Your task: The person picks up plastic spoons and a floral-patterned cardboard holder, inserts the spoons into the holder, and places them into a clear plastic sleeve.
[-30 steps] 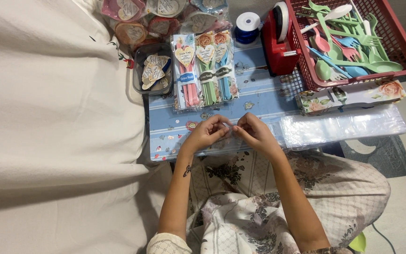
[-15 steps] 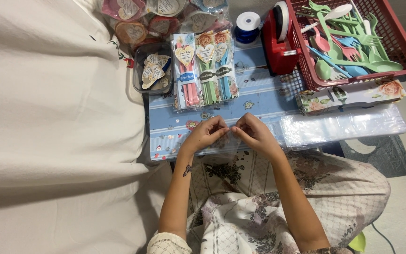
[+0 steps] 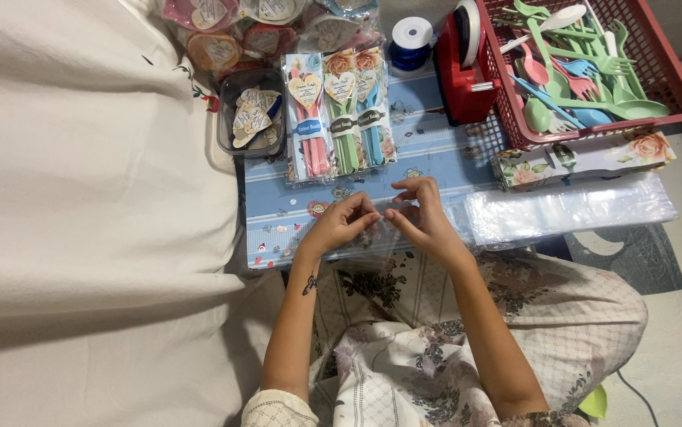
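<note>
Left hand [image 3: 342,224] and right hand [image 3: 420,215] met at picture centre over the near edge of the blue patterned table [image 3: 436,150], fingertips pinching a clear plastic sleeve [image 3: 380,237] between them; sleeve lying flat on the table, hard to make out against the pattern. Bare table strip open at 12 o'clock of the hands, up to three packed cutlery sets [image 3: 339,111]. Stack of clear bags [image 3: 570,209] at 3 o'clock, just beside the right hand. Flowered box [image 3: 586,156] above that stack. Red basket of plastic cutlery [image 3: 594,67] at 1 o'clock, cut off by the top edge. Red tape dispenser [image 3: 459,67] and blue ribbon spool [image 3: 412,39] at 12 o'clock. Tub of heart tags [image 3: 250,119] at 10 o'clock. White bedding [image 3: 80,198] crowding the whole 9 o'clock side.

Compared with half a second ago: hands in the same spot, fingers barely shifted, surroundings unchanged.

Exact grip on the sleeve unclear; further packets at top edge cut off.
</note>
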